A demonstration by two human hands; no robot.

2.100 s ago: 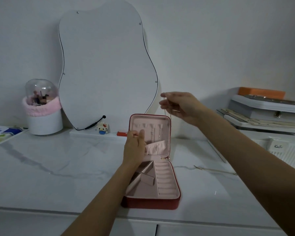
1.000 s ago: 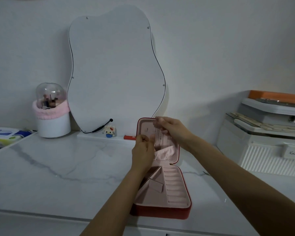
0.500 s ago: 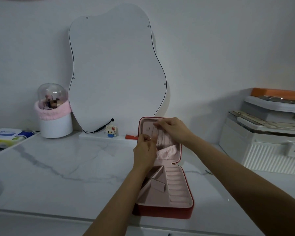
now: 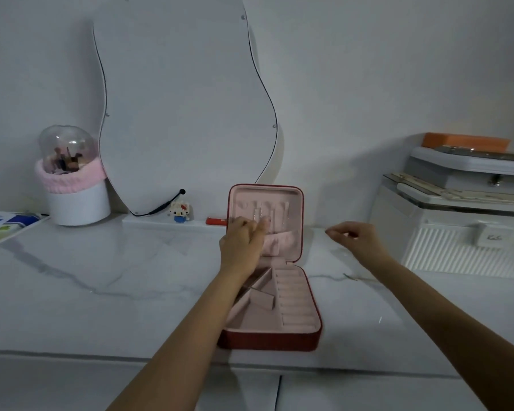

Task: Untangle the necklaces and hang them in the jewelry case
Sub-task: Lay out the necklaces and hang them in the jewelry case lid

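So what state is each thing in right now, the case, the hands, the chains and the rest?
Jewelry case: open, lid upright.
Hung necklaces: thin chains hanging inside the lid.
Left hand: at the lid's lower part, fingers curled; grip unclear.
Right hand: right of the case, above the counter, loosely curled, apparently empty.
Loose necklace: lying on the counter.
Brush holder: upright, dome closed.

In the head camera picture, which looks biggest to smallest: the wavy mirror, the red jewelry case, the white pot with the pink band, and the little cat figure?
1. wavy mirror
2. red jewelry case, though it sits nearer the camera
3. white pot
4. cat figure
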